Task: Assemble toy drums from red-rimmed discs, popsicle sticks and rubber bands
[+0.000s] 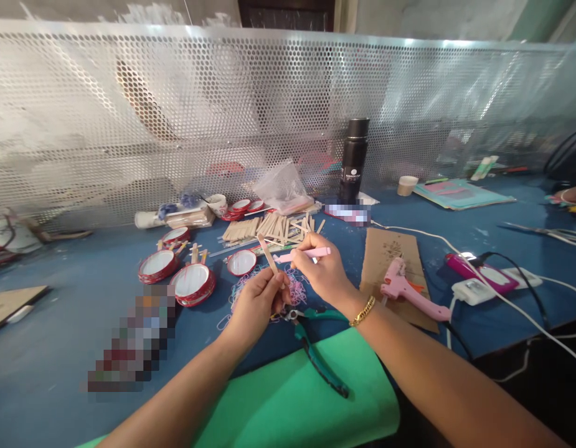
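My left hand (257,297) is closed around the lower part of a wooden craft stick (268,252), which points up and slightly left. In my right hand (322,264) is a pink pen (311,253), its tip beside the stick; whether they touch I cannot tell. Below both hands lies a tangle of pastel rubber bands (238,298). Pliers with green handles (320,367) rest close under my hands, partly on a green sheet (288,398). Behind the hands is a pile of craft sticks (281,227).
Small red-rimmed drums (193,283) stand to the left. A pink glue gun (402,286) lies on cardboard (381,249) at right, near a power strip (472,291) with cables. A black bottle (354,162) stands before the perforated metal screen (222,93). Another person's hand (575,196) shows far right.
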